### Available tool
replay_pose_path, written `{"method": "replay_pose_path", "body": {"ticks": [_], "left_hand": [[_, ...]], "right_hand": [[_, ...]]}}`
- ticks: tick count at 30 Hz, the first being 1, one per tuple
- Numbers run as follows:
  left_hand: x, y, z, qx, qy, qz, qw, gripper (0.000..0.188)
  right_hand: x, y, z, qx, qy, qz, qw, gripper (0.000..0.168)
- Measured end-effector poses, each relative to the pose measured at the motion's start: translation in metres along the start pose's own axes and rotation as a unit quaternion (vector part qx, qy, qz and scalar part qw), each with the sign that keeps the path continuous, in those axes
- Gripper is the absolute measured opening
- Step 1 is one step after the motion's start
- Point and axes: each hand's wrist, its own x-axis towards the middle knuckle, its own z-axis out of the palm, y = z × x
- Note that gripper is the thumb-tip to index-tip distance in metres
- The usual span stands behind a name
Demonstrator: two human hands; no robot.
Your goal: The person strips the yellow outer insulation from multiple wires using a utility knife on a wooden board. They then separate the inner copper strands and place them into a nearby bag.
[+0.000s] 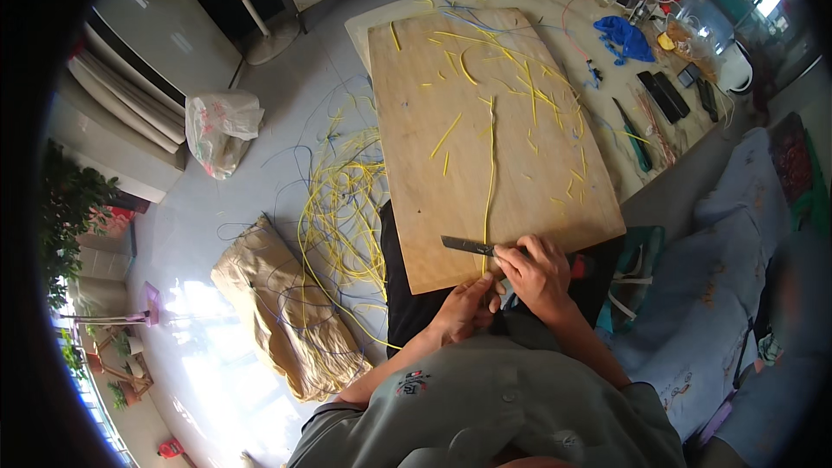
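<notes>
A wooden board (442, 208) lies before me, its near edge above my lap. Lengthwise over it runs a yellow insulated wire (491, 175), its far end lighter, as if stripped. My left hand (469, 304) pinches the near end of this wire at the board's near edge. My right hand (536, 270) holds a knife with a dark, broad blade (465, 246); the blade lies across the wire, pointing left. Whether it cuts into the insulation I cannot tell. Yellow insulation scraps (446, 136) are scattered over the board.
Tangled yellow and blue wire (344, 201) lies on the floor at left, beside a brown sack (286, 305). On the marble-patterned table (565, 6) at right are a green-handled knife (634, 136), bare copper strands (655, 123), a blue cloth (624, 38) and a black case (663, 96).
</notes>
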Motion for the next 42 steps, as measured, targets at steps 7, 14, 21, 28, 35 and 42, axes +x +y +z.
{"method": "replay_pose_path", "body": {"ticks": [7, 14, 21, 28, 35, 42], "left_hand": [[0.008, -0.004, -0.004, -0.074, 0.007, -0.007, 0.997, 0.040], [0.003, 0.001, 0.003, -0.036, 0.031, 0.017, 0.999, 0.039], [0.002, 0.003, 0.002, -0.057, -0.006, 0.008, 0.998, 0.030], [0.002, 0.004, 0.006, -0.017, 0.024, 0.026, 0.999, 0.021], [-0.004, 0.004, 0.002, 0.113, 0.021, 0.024, 0.993, 0.024], [-0.017, 0.011, -0.010, 0.291, -0.020, 0.093, 0.952, 0.028]], "right_hand": [[0.004, 0.005, -0.003, 0.025, -0.037, 0.023, 0.999, 0.012], [-0.013, 0.001, 0.000, 0.004, -0.020, 0.016, 1.000, 0.012], [-0.010, 0.000, -0.006, 0.018, -0.030, 0.023, 0.999, 0.014], [-0.017, -0.001, -0.013, 0.015, -0.040, 0.004, 0.999, 0.012], [-0.016, -0.003, -0.026, 0.011, -0.079, 0.019, 0.997, 0.015], [-0.011, -0.001, -0.020, 0.021, -0.046, 0.023, 0.998, 0.010]]}}
